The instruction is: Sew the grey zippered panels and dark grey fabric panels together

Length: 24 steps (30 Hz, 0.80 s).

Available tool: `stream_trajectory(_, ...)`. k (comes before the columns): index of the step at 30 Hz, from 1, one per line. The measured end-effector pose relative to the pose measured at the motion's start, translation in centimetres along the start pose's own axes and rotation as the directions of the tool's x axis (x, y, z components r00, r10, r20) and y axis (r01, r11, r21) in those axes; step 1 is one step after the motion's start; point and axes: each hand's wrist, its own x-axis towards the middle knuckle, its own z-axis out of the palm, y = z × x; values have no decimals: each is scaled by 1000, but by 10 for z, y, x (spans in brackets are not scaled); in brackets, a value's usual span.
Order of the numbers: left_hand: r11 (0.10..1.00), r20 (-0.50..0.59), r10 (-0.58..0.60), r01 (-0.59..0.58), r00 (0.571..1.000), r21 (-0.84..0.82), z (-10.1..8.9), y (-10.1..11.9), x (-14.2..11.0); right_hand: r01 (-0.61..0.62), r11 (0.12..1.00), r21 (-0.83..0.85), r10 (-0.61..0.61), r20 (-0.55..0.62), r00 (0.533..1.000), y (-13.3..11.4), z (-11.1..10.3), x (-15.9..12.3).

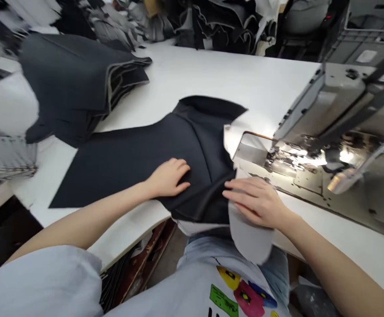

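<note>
A large black fabric piece (135,154) lies flat on the white table (218,75), its right end next to the sewing machine (330,127). My left hand (169,177) rests palm down on the black fabric, fingers loosely curled against it. My right hand (257,200) lies flat, fingers stretched out, over a pale grey fabric piece (249,237) that hangs off the table's front edge, at the black fabric's right end. The needle area of the machine (287,156) is lit and just right of my right hand.
A thick stack of dark cut fabric pieces (76,83) sits at the back left of the table. More dark and grey material (218,22) is heaped beyond the far edge. A grey crate (360,44) stands at the back right.
</note>
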Motion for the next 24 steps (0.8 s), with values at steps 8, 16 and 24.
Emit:
stream_trajectory(8,998,-205,-17,29,979,58,-75,-41,140,-46,962,-269,62,51,997,13,51,3)
stream_trajectory(16,982,171,-138,112,976,152,-86,-40,257,29,970,-242,-44,-57,997,24,51,-2)
stream_trajectory(24,995,272,-92,97,958,-4,-82,-48,221,47,985,-163,-36,69,997,17,45,0)
